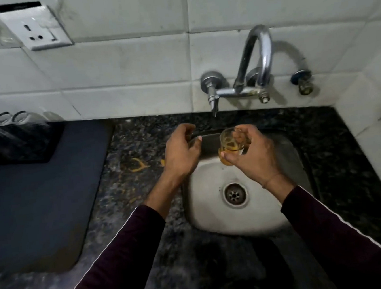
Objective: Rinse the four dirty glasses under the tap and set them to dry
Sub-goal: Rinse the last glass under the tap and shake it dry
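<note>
Head view, items as I log them from my station.

Right hand [252,152]: centre right of the frame, over the sink [204,203]. Fingers and thumb curled round a dirty glass [231,146], gripping it by the side wall. Glass tilted, mouth turned toward the upper left, amber residue on the inside and pooled at the bottom.

Left hand [182,155]: centre of the frame, just left of the glass and apart from it. Fingers loosely curled, holding nothing; fingertips close to the back left rim of the sink, contact with it I cannot tell.

Tap [248,79]: chrome, wall-mounted, upper centre right. Its small lower spout [214,108] points down just above and between the two hands. I cannot make out any stream.

Sink: steel, drain [235,194] in lower centre, beneath the right wrist.

Three clear glasses [10,124]: far left edge, mouth down on a dark tray [46,145]; the tray sits on a dark blue mat [40,203].

Counter [139,148]: dark speckled stone, with orange smears [138,166] just left of the left hand.

Socket plate [34,29]: upper left, on the white tiles.

Sleeves [130,253]: dark maroon, both forearms entering from the bottom edge.
</note>
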